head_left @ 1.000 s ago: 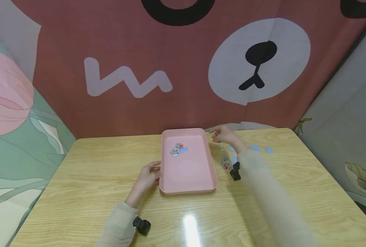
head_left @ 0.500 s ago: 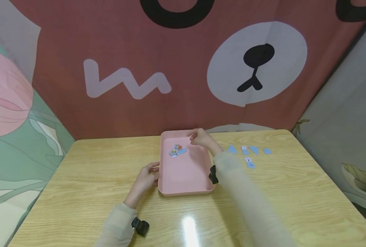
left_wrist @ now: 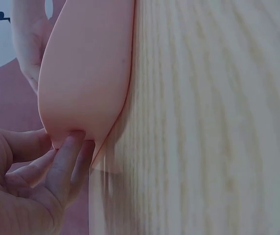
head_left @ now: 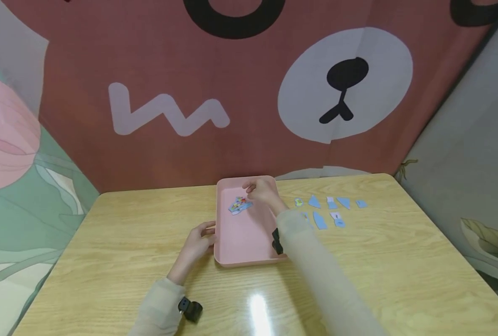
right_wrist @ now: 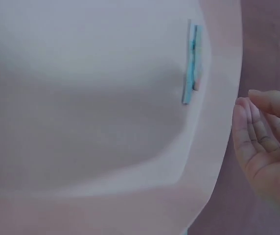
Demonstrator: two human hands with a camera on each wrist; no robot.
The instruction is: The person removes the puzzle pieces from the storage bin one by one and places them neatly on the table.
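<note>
A pink rectangular tray (head_left: pixel 249 242) lies on the table with a small heap of flat blue and multicoloured puzzle-like pieces (head_left: pixel 239 205) inside. My left hand (head_left: pixel 198 241) is at the tray's left side. In the left wrist view, its fingers (left_wrist: pixel 64 166) touch the outer wall and rim. Over the tray's far part hovers my right hand (head_left: pixel 265 192), close to the heap, its fingers bent. The right wrist view shows the thumb and fingertips (right_wrist: pixel 240 115) near each other, nothing visible between them. There the pieces (right_wrist: pixel 191 66) appear edge-on.
Several flat blue pieces (head_left: pixel 321 220) lie spread on the wooden table (head_left: pixel 383 261) right of the tray, some partly behind the right sleeve (head_left: pixel 316 270). A printed cloth backdrop (head_left: pixel 169 158) rises behind the table's far edge.
My right hand has moved left from beside the tray's far right corner to above its inside. More pieces on the right have come into sight. The left hand stays at the tray.
</note>
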